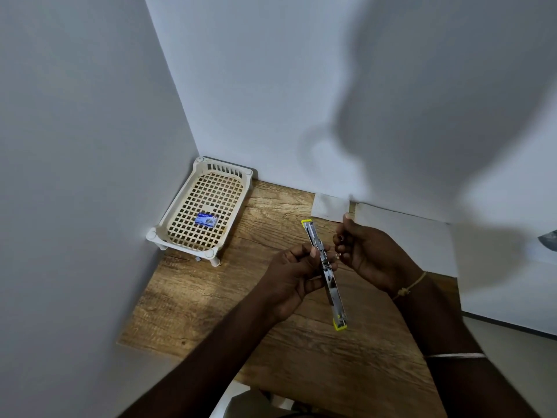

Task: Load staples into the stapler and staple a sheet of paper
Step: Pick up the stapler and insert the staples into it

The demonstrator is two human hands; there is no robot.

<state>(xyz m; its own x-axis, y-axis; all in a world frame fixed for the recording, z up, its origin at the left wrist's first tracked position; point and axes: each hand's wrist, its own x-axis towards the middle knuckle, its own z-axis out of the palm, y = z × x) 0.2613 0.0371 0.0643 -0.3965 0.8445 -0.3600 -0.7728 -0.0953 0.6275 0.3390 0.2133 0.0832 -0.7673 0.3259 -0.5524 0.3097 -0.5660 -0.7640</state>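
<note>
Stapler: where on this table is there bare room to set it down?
Bare wood lies in front of the basket, left of the left hand, and between the forearms near the front edge. A narrower strip runs between basket and small white sheet by the wall. Loose paper covers the right side; the stapler and right hand crowd the middle.

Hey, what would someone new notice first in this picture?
The silver metal stapler with yellow ends, swung open, is gripped at mid-frame by the left hand above the wooden table, the right hand close beside it. In the back-left corner, a cream plastic lattice basket holds a small blue box.
</note>
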